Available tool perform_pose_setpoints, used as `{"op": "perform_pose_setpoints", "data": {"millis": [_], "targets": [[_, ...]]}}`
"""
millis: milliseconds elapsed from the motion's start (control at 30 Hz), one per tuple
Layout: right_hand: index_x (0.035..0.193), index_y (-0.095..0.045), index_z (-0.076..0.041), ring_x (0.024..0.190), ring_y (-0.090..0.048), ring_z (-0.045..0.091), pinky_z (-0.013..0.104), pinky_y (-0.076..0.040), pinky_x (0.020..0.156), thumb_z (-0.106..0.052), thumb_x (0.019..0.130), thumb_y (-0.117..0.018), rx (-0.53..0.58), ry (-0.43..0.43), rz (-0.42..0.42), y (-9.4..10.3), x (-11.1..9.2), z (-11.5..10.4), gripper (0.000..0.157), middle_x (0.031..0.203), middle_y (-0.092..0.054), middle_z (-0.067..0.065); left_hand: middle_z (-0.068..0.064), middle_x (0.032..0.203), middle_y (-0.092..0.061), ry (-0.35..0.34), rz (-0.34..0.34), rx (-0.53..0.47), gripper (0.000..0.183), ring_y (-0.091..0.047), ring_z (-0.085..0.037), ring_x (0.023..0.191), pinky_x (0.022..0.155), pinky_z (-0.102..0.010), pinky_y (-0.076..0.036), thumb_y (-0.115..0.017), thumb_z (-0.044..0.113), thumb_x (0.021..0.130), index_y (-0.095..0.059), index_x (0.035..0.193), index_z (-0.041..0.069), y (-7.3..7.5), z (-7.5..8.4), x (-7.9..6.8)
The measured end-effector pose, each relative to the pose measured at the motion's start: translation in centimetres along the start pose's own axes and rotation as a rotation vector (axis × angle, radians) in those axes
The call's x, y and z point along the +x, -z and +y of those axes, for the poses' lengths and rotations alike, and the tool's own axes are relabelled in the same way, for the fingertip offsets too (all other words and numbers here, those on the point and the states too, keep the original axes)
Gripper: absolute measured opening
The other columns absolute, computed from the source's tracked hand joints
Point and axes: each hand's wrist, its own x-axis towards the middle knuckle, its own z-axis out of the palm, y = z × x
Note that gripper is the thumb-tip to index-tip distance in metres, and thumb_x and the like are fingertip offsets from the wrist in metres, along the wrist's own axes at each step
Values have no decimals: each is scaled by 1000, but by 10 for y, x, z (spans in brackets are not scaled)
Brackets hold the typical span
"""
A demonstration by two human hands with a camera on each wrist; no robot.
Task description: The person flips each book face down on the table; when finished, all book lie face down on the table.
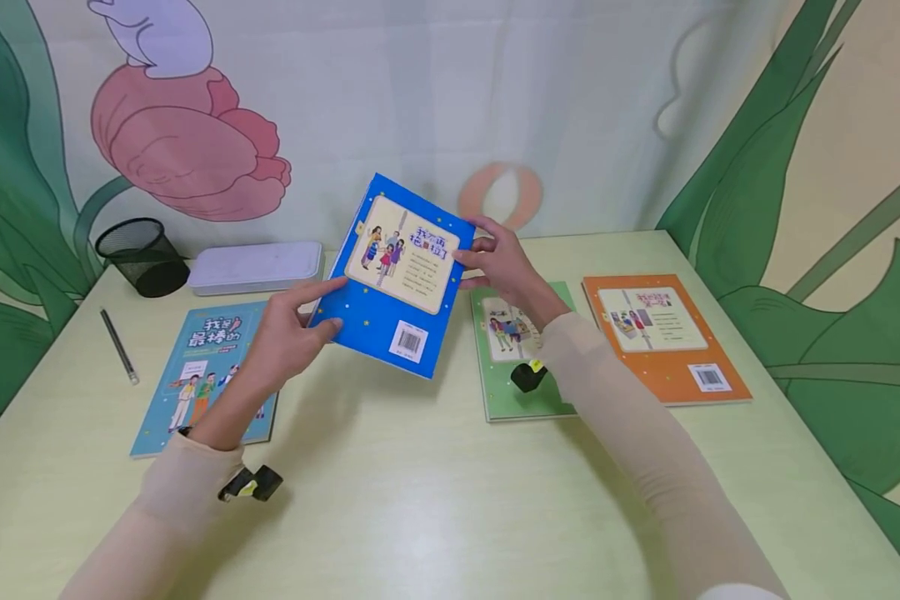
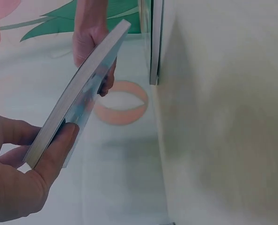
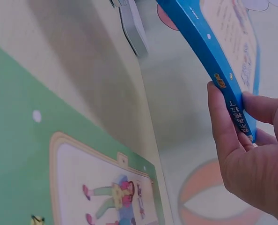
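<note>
Blue book (image 1: 393,287) is up in the air, tilted, right between the two sets of fingers, barcode side facing the head cam. Left hand (image 1: 288,329) has its fingers and thumb clamped on one edge, and the right hand (image 1: 506,262) is pinching the opposite edge, spine side. Under the right fingers and wrist there's a green book (image 1: 525,396) on the table (image 1: 420,508), with an orange book (image 1: 667,362) off to their right. Light blue book (image 1: 172,400) sits below the left fingers, pencil (image 1: 120,346) farther left of them, pale case (image 1: 257,267) just beyond.
</note>
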Motion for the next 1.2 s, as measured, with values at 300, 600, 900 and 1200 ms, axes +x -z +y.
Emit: {"op": "perform_pose_setpoints", "data": {"millis": [300,600,900,1200], "targets": [[153,-38,-23,95,-67,29,39,-63,73,-2,97,-62,-112,-30,-55,-3,0,-3,65,110,-57,14,-26,157,-34,138,-109,39,58,-58,-48,124,95,-50,-54,-64,3,95,-45,150,12,2,-15,-2],[155,-35,-19,98,-67,32,47,-61,84,-1,95,-64,-261,-106,-134,-12,5,6,69,118,-57,18,-27,156,-36,243,-209,106,58,-62,-43,121,98,-45,-55,-68,11,95,-47,149,11,0,-32,-4],[156,-33,-17,101,-67,32,38,-62,80,2,94,-65,-358,-197,-207,-16,9,9,72,122,-56,17,-28,146,-45,257,-305,192,59,-50,-41,124,85,-34,-54,-73,16,92,-51,146,10,-10,-44,-8],[155,-35,-17,93,-69,27,32,-62,76,-3,93,-67,-498,-258,-249,-20,14,21,71,119,-55,16,-25,128,-54,291,-365,217,58,-50,-35,114,73,-27,-49,-75,14,90,-54,144,8,-17,-50,-10]]}}
